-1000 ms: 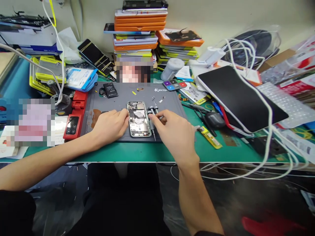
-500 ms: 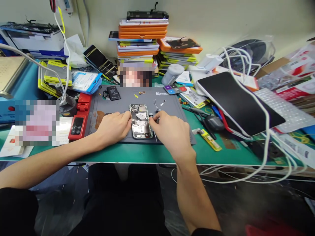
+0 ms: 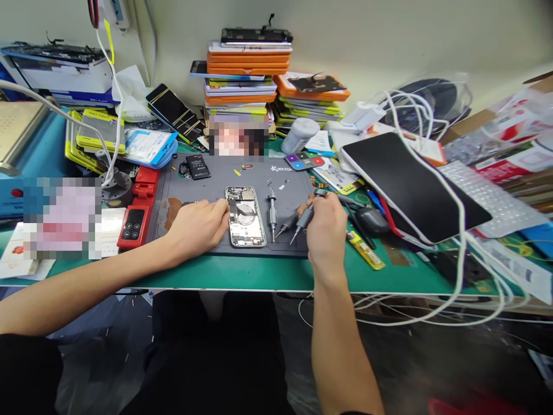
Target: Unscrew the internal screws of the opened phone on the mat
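An opened smartphone [image 3: 246,222] lies on a grey work mat [image 3: 216,173], its inner parts bare. My left hand [image 3: 199,227] is closed, its curled fingers at the phone's left edge. To the right of the phone, my right hand [image 3: 327,230] is wrapped round a screwdriver [image 3: 305,217] whose tip slants down to the left. Just beside it a second screwdriver [image 3: 285,225] lies on the mat, partly hidden by that hand. A third screwdriver [image 3: 272,213] lies between the phone and my right hand. Small screws or bits [image 3: 271,187] are scattered above it.
A black phone battery [image 3: 198,166] rests at the mat's upper left. A red device [image 3: 133,223] with buttons borders the mat. Stacked orange cases [image 3: 248,63] stand behind. On the right are a tablet [image 3: 410,184], a yellow packet [image 3: 366,251] and white cables [image 3: 461,230].
My right hand has moved right, away from the phone's edge, and now grips a screwdriver. The screwdrivers beside the phone show more fully. My left hand stays at the phone.
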`<state>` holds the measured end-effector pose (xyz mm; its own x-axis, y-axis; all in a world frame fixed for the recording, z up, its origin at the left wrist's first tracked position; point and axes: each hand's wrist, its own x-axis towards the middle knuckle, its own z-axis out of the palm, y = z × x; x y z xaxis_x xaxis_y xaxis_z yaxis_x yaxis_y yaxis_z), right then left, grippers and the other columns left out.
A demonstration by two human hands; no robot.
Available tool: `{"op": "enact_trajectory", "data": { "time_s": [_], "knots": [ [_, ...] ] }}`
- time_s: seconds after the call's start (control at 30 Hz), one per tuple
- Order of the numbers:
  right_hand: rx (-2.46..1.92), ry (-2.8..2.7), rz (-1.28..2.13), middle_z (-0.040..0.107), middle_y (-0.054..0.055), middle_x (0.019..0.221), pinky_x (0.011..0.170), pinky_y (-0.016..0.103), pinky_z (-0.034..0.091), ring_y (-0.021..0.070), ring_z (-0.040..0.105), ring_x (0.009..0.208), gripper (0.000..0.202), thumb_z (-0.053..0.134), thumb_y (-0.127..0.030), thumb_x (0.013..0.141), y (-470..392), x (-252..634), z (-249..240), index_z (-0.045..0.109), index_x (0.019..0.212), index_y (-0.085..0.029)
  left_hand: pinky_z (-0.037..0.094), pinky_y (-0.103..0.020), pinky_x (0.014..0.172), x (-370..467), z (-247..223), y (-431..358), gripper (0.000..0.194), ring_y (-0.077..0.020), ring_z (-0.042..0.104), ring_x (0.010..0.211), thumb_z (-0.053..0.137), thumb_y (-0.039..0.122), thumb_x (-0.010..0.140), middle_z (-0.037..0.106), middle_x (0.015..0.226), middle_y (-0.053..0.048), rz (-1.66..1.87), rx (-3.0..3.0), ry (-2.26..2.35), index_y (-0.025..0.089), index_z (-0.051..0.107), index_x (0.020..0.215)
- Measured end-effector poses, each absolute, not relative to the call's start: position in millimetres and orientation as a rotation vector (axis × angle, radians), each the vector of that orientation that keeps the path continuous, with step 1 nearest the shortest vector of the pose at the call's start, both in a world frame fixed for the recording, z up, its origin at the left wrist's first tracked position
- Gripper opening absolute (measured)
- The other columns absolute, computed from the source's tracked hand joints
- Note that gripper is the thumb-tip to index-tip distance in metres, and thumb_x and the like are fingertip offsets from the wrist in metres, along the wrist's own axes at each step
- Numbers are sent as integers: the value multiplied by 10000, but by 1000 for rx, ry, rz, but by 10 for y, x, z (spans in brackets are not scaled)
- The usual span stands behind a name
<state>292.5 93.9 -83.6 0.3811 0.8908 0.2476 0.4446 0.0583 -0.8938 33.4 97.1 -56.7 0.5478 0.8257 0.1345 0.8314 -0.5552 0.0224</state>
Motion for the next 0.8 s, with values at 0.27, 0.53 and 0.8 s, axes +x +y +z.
{"op": "enact_trajectory", "data": {
  "time_s": [0.27, 0.53, 0.8],
  "knots": [
    [-1286, -1121, 873, 505, -8, 740, 685, 314, 500, 168, 544, 697, 287, 519, -534, 925, 985, 2785, -750, 439, 898, -259, 453, -366, 720, 330, -554, 963, 301, -258, 738, 912, 393, 328, 1166, 755, 941, -97, -185, -2721, -1472, 148, 633, 1141],
    [-1261, -964, 526, 715, 20, 852, 480, 281, 292, 114, 404, 507, 360, 524, -604, 1011, 832, 2718, -705, 424, 1023, -258, 453, -375, 722, 331, -565, 973, 317, -262, 738, 924, 379, 330, 1170, 752, 951, -93, -180, -2724, -1470, 145, 637, 1163],
    [-1394, -1147, 339, 776, 76, 1011, 643, 346, 475, 202, 678, 753, 382, 580, -522, 1064, 748, 2763, -911, 426, 1274, -243, 445, -369, 726, 343, -548, 968, 334, -264, 727, 912, 374, 331, 1172, 739, 927, -97, -171, -2723, -1475, 143, 650, 1172]
  ]
}}
